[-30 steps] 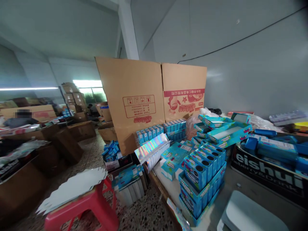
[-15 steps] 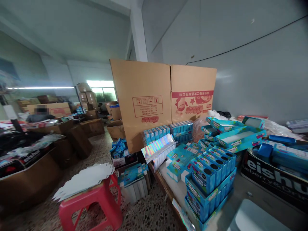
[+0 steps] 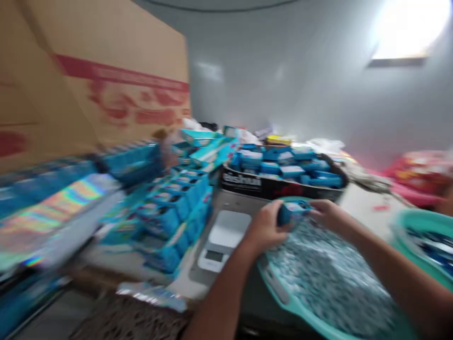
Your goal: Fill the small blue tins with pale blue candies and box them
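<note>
My left hand [image 3: 267,227] is closed around a small blue box [image 3: 292,212], held over a turquoise basin [image 3: 304,307]. The basin is heaped with small, pale wrapped pieces [image 3: 329,264], too blurred to name. At the box's right end is my right hand [image 3: 323,213], its fingers bent and pressed together. What they hold, if anything, is hidden. To the left of the basin lies a white digital scale [image 3: 228,231]. Beyond my hands, a black carton [image 3: 262,185] is full of similar blue boxes [image 3: 290,169].
Upright blue boxes [image 3: 177,198] stand in a display tray on the left. Behind them rises a large cardboard carton [image 3: 141,71]. Shiny folded card [image 3: 81,198] lies at the far left. A second turquoise basin [image 3: 403,231] with dark blue items stands at the right.
My view has swung right and down, from the stool and room to the table. Both hands, the blue box and the basin have come into view.
</note>
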Motion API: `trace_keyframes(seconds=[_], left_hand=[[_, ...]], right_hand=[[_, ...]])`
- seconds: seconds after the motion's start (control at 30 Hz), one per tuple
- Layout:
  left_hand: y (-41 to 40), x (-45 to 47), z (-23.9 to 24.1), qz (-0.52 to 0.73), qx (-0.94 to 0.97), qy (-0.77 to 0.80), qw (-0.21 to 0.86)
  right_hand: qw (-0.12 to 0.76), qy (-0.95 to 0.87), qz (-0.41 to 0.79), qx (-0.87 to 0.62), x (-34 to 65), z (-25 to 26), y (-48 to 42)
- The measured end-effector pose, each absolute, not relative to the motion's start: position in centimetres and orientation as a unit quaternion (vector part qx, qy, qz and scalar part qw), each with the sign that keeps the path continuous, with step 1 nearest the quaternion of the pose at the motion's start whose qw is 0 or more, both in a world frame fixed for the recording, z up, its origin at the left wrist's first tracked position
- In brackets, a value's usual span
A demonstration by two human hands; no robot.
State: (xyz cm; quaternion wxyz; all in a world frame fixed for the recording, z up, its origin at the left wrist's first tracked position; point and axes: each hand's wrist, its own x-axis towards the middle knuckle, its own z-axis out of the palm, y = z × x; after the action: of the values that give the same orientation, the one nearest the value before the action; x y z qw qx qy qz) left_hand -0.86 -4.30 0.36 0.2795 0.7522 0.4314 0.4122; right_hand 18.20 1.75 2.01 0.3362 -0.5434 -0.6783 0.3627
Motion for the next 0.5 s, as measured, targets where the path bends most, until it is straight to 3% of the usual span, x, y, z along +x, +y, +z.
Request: trace_keyframes(seconds=[0.33,0.5], left_hand=[[-3.1,-0.4,0.1,0.325,0.777,0.462,0.277],[-2.6,-0.4,-0.2,0.316,0.777,0.46,0.293]], right_hand=[[0.599,-0.469,0.467,-0.452,18.6,3.2,1.8],[0.659,-0.428,0.462,-0.411,17.1,2.9,1.3]])
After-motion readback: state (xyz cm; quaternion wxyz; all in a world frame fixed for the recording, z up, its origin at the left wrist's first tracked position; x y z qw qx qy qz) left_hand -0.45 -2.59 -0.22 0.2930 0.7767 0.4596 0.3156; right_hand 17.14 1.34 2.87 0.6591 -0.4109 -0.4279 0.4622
